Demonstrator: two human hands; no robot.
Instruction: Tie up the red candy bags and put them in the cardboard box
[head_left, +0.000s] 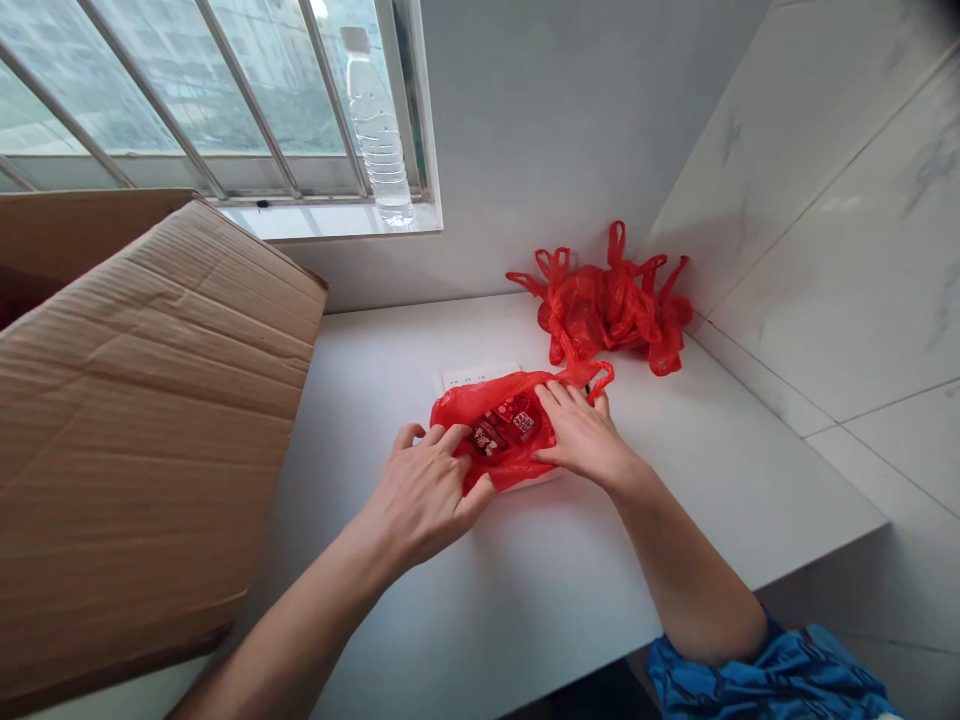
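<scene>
A red plastic bag (502, 470) lies spread at the middle of the white table, its mouth facing up. Inside it are dark red printed packets (506, 425), one showing a square code. My left hand (427, 490) has its fingers curled over the bag's left side, thumb at the near edge. At the right side, my right hand (581, 430) grips the bag, fingers on the far rim and thumb nearer me. Under the bag, a flat white object (480, 376) with small dark marks shows partly; its kind is hidden.
Several tied red bags (619, 305) are bunched at the back right against the wall. A large open cardboard box (150, 420) stands at the left. On the windowsill is a clear water bottle (379, 135), beside the barred window. The white table (735, 480) ends at the front right.
</scene>
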